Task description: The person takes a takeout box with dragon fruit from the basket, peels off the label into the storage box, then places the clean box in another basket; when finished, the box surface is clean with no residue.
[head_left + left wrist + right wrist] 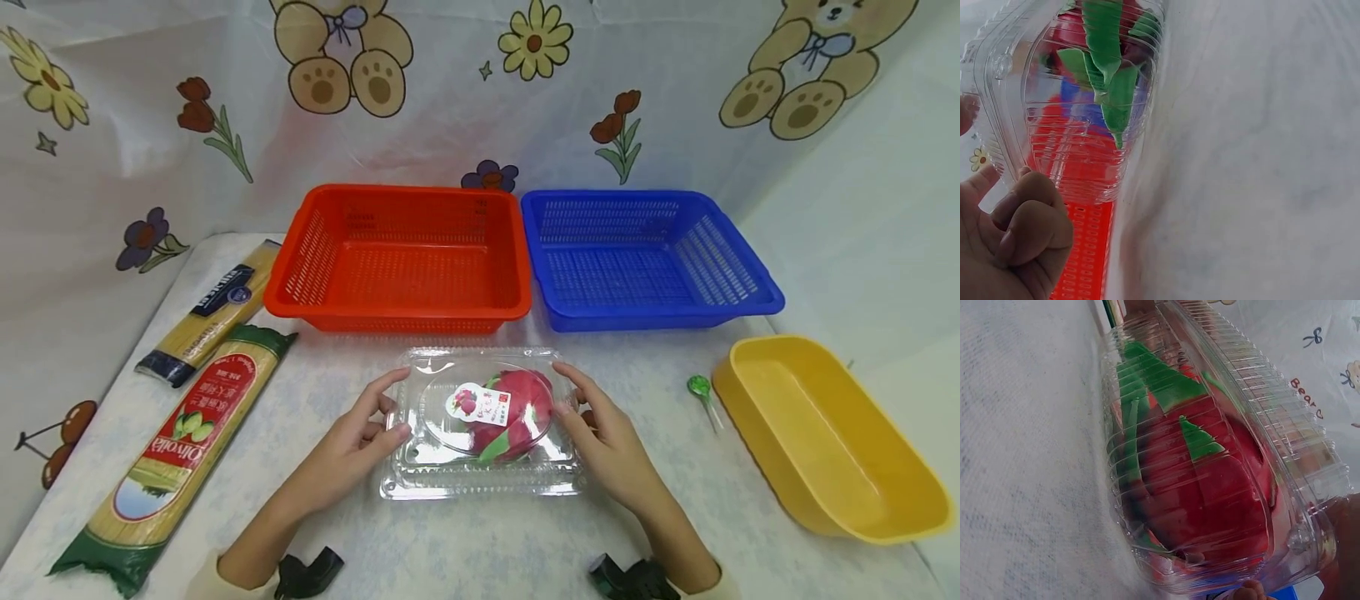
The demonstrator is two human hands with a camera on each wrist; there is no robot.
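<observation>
A clear plastic clamshell box [427, 479] sits at the table's middle, lid closed, with a red dragon fruit [528, 400] with green scales inside its right half. A white sticker [480, 404] with a fruit picture is on the lid. My left hand [348, 446] grips the box's left rim; in the left wrist view its lower fingers [1035, 219] curl beside the rim. On the other side, my right hand [611, 446] holds the right rim between thumb and fingers. Through the ribbed wall, the dragon fruit [1204, 481] fills most of the right wrist view.
Behind the box stand a red basket [405, 321] and a blue basket [645, 321]. A yellow bin [825, 433] is at the right, with a green lollipop [700, 387] beside it. Two noodle packs, a green-ended one [187, 437] and a dark-ended one [217, 304], lie left.
</observation>
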